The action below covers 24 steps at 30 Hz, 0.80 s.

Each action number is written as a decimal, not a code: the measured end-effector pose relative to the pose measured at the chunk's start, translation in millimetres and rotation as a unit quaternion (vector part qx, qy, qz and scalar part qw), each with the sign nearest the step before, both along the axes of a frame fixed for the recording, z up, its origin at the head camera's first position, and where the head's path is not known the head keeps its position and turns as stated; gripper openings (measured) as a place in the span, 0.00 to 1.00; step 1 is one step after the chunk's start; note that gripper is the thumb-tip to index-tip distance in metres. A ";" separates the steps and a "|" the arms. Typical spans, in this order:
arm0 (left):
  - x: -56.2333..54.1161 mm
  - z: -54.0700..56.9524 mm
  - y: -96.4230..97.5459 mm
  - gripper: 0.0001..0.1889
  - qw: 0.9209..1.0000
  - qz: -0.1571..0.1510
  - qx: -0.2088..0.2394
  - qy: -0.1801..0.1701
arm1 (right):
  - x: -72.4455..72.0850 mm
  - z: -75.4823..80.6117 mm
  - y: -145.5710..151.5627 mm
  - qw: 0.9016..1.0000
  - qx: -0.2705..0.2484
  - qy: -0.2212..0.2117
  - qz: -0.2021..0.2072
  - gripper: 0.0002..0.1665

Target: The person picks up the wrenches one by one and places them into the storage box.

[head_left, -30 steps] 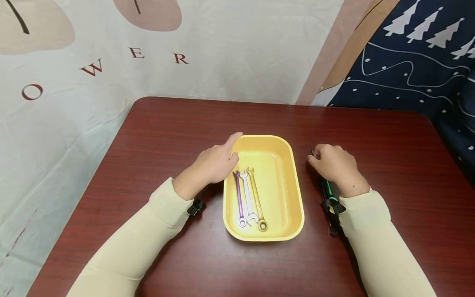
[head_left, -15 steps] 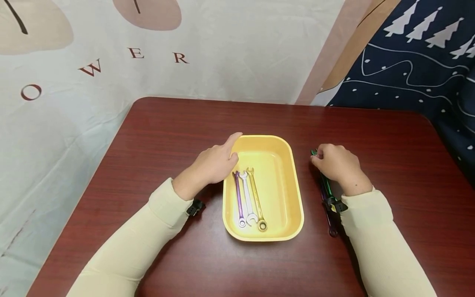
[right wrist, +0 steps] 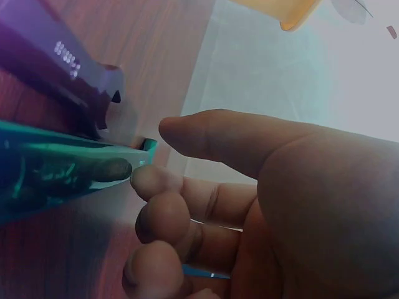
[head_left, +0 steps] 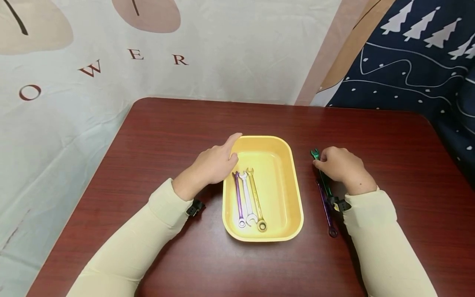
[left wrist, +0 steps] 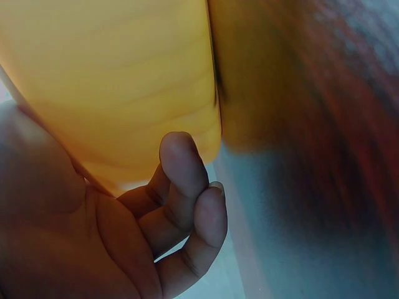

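At the upper left, a pale backdrop carries the dark red letters O, W, E and R above a red-brown table. From the lower left, a cream left sleeve slants up to a black strap and the left hand, which holds the upper left side of a yellow tray, index finger laid along the rim, thumb over the edge and the other fingers bent outside the wall. Inside the tray, along its left side in the middle of the frame, lie a purple wrench, a silver wrench and a gold wrench, side by side. Right of centre, outside the tray, a dark purple wrench lies on the table just beside a green wrench. The right hand is over the green one, half open, its thumb apart from the bent fingers; the index fingertip seems to touch the wrench, though the right wrist view is dim. A cream right sleeve fills the lower right, below a navy cloth with white trees.
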<state>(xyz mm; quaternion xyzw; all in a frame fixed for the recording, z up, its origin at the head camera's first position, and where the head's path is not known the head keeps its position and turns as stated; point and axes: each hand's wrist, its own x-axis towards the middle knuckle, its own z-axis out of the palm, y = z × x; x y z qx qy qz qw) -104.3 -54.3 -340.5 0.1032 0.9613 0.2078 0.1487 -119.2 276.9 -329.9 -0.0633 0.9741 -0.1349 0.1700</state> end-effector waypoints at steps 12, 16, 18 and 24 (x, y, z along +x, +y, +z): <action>0.5 0.8 -0.6 0.32 1.000 0.001 0.003 -0.006 | 1.0 0.5 4.1 0.999 0.006 -0.032 0.020 0.21; 0.4 1.2 -0.6 0.32 1.000 0.000 0.004 -0.005 | 1.9 0.8 5.0 0.998 0.007 -0.055 0.023 0.21; 0.4 1.1 -0.8 0.32 1.000 0.000 0.005 -0.005 | 2.2 1.1 4.9 0.998 0.008 -0.063 0.025 0.22; 0.5 1.2 0.7 0.32 1.000 0.001 0.004 -0.002 | 3.0 0.6 6.5 0.997 0.010 -0.071 0.030 0.22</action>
